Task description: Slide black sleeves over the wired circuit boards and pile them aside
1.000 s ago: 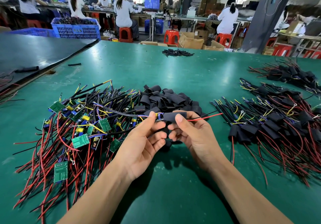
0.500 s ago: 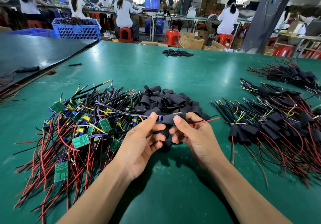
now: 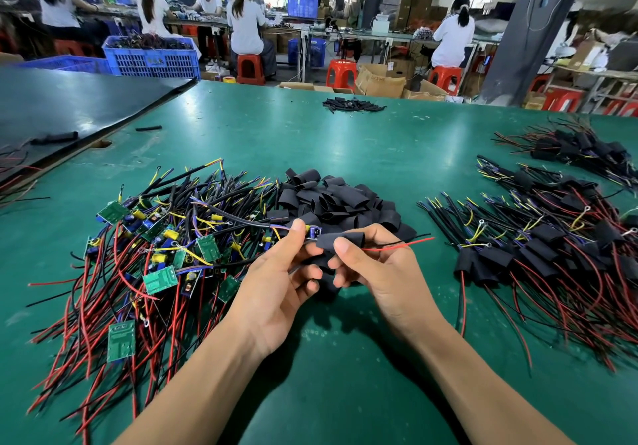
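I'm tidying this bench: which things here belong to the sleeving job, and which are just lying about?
Job: left hand pinching circuit board, right hand pinching black sleeve, unsleeved boards pile, loose sleeves heap, finished pile.
Lying about: blue crate, cardboard boxes, red stool.

A free passage is offered by the bare green table in the upper middle of the frame; the left is blocked by the wired boards, the centre by the sleeve heap, the right by sleeved bundles
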### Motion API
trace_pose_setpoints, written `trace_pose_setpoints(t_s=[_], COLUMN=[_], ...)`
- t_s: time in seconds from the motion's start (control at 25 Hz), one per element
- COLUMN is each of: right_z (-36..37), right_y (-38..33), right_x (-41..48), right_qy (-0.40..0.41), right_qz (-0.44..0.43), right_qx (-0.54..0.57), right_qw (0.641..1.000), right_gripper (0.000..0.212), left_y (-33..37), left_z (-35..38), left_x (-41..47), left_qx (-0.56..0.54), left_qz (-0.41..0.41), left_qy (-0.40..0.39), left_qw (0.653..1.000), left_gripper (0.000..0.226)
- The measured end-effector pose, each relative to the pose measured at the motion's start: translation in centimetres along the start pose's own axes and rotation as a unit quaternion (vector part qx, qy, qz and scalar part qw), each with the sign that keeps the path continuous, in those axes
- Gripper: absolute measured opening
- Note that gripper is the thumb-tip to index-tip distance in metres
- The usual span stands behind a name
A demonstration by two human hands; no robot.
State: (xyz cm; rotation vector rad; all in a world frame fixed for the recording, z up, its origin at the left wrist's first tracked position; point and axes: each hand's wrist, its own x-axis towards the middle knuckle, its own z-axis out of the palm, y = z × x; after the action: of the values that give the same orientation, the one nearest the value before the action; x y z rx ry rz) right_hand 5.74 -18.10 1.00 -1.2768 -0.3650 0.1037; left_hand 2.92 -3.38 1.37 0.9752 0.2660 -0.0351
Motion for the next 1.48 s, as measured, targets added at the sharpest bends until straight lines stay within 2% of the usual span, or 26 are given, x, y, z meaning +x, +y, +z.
trace_pose_setpoints(t_s=[0.24, 0.4, 0.6, 0.76, 1.04, 1.16, 1.32, 1.48], right_z=[0.6, 0.4, 0.2, -0.5, -0.3, -0.2, 0.1, 0.3], right_y=[0.1, 0.1, 0.2, 0.1, 0.3, 0.5, 0.5, 0.5], right_x=[-0.1, 0.1, 0.5, 0.7, 0.5, 0.5, 0.3, 0.2], right_qy=[0.021, 0.027, 0.024, 0.006, 0.033, 0.036, 0.048, 0.068], right_qz=[-0.010, 0.008, 0.080, 0.131, 0.068, 0.045, 0.025, 0.012], right_qx=[-0.005, 0.008, 0.115, 0.149, 0.085, 0.091, 0.084, 0.078], right_qw=[1.000, 1.000, 0.990, 0.980, 0.994, 0.994, 0.995, 0.995], right_gripper=[0.029, 0.031, 0.033, 0.023, 0.031, 0.028, 0.034, 0.024], left_y=[0.1, 0.3, 0.4, 0.6, 0.2, 0.1, -0.1, -0.1], left_z=[0.0, -0.1, 0.0, 0.1, 0.3, 0.2, 0.1, -0.1], left_x=[-0.1, -0.1, -0.5, -0.6, -0.6, -0.5, -0.4, -0.4], left_qx=[-0.004, -0.005, 0.006, -0.005, 0.019, 0.025, 0.034, 0.065], left_qz=[-0.003, 0.000, 0.004, -0.004, 0.029, 0.033, 0.043, 0.067], left_qy=[-0.009, -0.001, -0.024, -0.042, -0.034, -0.045, -0.050, -0.056], left_qw=[1.000, 1.000, 1.000, 0.999, 0.999, 0.998, 0.997, 0.994], left_gripper=[0.037, 0.028, 0.023, 0.022, 0.016, 0.019, 0.026, 0.035])
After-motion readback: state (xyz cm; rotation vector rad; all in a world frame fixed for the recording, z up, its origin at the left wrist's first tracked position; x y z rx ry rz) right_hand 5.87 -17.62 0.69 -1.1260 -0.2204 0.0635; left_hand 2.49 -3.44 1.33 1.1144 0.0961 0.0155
